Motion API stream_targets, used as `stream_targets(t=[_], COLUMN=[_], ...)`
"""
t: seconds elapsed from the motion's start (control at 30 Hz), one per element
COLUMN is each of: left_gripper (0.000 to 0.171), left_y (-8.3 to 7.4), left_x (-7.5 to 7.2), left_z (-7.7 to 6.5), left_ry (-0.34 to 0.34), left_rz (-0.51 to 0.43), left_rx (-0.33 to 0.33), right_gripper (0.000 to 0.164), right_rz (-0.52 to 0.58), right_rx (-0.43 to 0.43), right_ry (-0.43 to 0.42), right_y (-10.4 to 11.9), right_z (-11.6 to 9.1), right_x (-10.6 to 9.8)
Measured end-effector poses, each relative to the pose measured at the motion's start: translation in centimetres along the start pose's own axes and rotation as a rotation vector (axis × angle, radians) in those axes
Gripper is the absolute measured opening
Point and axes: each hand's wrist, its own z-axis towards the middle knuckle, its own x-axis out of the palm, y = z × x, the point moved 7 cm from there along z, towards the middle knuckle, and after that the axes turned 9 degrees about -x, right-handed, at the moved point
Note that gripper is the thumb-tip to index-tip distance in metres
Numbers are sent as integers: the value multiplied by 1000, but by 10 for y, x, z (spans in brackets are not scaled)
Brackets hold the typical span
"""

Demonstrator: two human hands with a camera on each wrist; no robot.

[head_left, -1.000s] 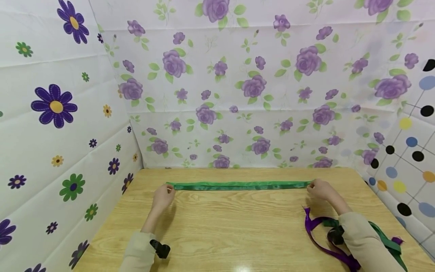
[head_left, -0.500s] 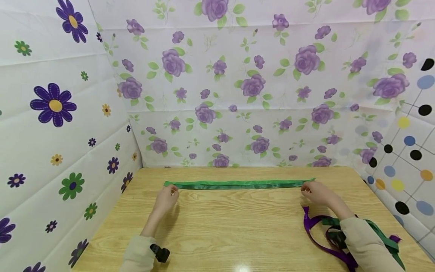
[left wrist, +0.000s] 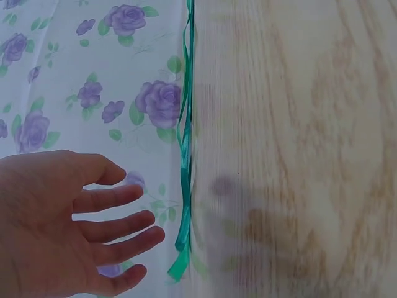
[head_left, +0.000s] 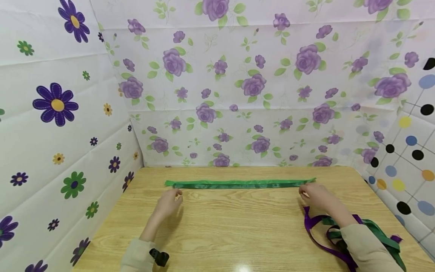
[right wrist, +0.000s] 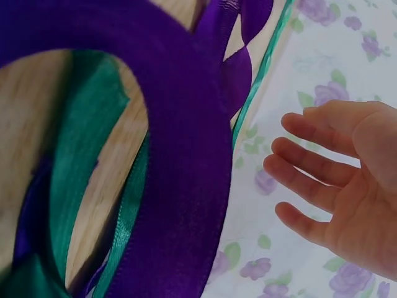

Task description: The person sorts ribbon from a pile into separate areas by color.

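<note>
A green ribbon (head_left: 234, 184) lies stretched across the back of the wooden table, its strands side by side. Just below its left end is my left hand (head_left: 168, 203), fingers relaxed and holding nothing. In the left wrist view, the left hand (left wrist: 68, 223) is spread beside the green ribbon (left wrist: 185, 186), apart from it. At the ribbon's right end my right hand (head_left: 318, 196) overlaps it in the head view. Loosely bent fingers and nothing held show on the right hand (right wrist: 347, 174) in the right wrist view.
A loose pile of purple ribbon (head_left: 317, 243) and dark green ribbon (head_left: 377, 230) lies at the table's right, partly under the right sleeve (head_left: 368, 245). Floral cloth (head_left: 217, 90) hangs behind the table (head_left: 231, 230), with patterned cloth at both sides.
Both hands have let go of the green ribbon's ends and moved inward and slightly toward the front. The ribbon stays stretched on the table.
</note>
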Motion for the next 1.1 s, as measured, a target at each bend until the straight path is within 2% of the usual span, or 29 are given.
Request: stream_targets(t=[0.1, 0.23, 0.53, 0.8, 0.97, 1.1], left_gripper=[26, 25, 21, 18, 19, 21], left_y=[-1, -5, -26, -46, -53, -57], left_x=[4, 9, 15, 22, 28, 32], left_z=[-2, -4, -16, -25, -30, -33], left_ry=[34, 75, 106, 150, 200, 234], left_rz=[1, -16, -30, -90, -101, -102], left_rx=[9, 16, 82, 169, 236, 263], right_gripper=[3, 6, 8, 13, 13, 12], right_rz=[4, 117, 267, 309, 334, 333], right_rx=[10, 45, 43, 73, 75, 82], right_ry=[34, 96, 138, 161, 171, 181], right_y=[3, 4, 4, 1, -4, -9], right_z=[-2, -4, -21, -39, -50, -57], right_x=[2, 6, 1, -3, -3, -1])
